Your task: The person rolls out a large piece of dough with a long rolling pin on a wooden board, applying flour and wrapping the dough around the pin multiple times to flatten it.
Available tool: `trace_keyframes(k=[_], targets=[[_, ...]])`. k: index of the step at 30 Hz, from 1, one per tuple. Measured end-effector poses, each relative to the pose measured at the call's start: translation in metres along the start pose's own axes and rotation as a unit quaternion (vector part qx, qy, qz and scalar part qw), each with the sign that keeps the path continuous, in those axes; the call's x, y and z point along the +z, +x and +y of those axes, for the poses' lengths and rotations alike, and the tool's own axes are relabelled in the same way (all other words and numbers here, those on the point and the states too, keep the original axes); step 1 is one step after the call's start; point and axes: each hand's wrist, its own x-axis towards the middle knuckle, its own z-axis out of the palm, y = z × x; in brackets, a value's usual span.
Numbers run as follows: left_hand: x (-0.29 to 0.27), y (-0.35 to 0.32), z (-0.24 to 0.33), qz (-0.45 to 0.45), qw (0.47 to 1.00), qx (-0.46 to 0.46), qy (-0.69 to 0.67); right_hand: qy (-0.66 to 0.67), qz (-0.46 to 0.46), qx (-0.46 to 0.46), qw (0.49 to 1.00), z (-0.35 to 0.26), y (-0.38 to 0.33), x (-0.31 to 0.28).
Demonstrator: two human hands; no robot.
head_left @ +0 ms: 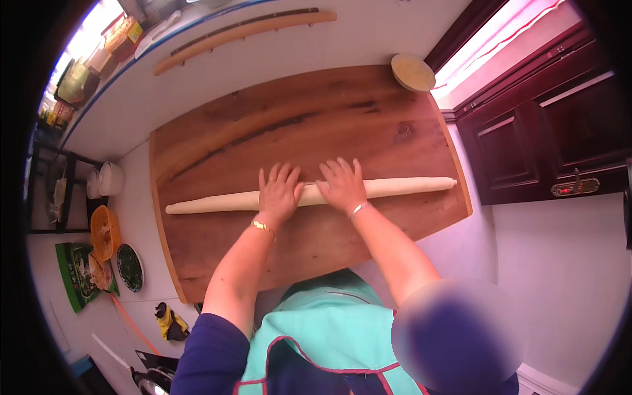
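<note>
A long, pale rope of dough (408, 187) stretches across the wooden board (276, 253), nearly from its left edge to its right edge. It is thicker toward the middle and tapers to the left. My left hand (279, 191) lies flat on the dough just left of its middle, fingers extended toward the far side. Beside it, my right hand (343, 185) rests flat on the dough too, its fingers spread. A short stretch of dough shows between the two hands. Neither hand is wrapped around it; the palms hide the parts beneath them.
At the board's far right corner sits a round bowl of pale yellow contents (413, 72). Left of the board are an orange basket (105, 233), a dish of dark greens (130, 268) and white bowls (110, 178). A dark red door (546, 125) stands to the right.
</note>
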Motion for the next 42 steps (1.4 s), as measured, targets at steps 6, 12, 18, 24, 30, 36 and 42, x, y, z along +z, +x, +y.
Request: trace_keyframes(k=[6,12,18,24,30,36,42], targets=[[0.011,-0.044,-0.077,0.059,0.99,-0.12,0.047,0.045,0.082,0.084,0.992,0.053,-0.009,-0.01],[0.015,0.043,-0.114,0.038,0.99,-0.134,0.038,0.026,0.061,0.091,0.994,0.093,0.064,0.008],[0.015,0.047,-0.192,0.079,0.97,-0.221,0.062,-0.025,0.123,0.119,0.985,0.123,0.081,0.027],[0.014,0.122,-0.202,0.094,0.969,-0.213,0.078,0.005,0.069,0.141,0.988,0.153,0.153,0.018],[0.02,0.121,-0.217,0.081,0.981,-0.174,0.027,0.043,0.15,0.107,0.982,0.147,0.159,0.033],[0.004,0.145,-0.207,0.027,0.975,-0.207,0.07,-0.031,0.039,0.13,0.99,0.155,0.183,0.027],[-0.003,0.017,-0.151,0.073,0.98,-0.178,0.058,-0.025,0.04,0.134,0.99,0.118,0.055,0.004]])
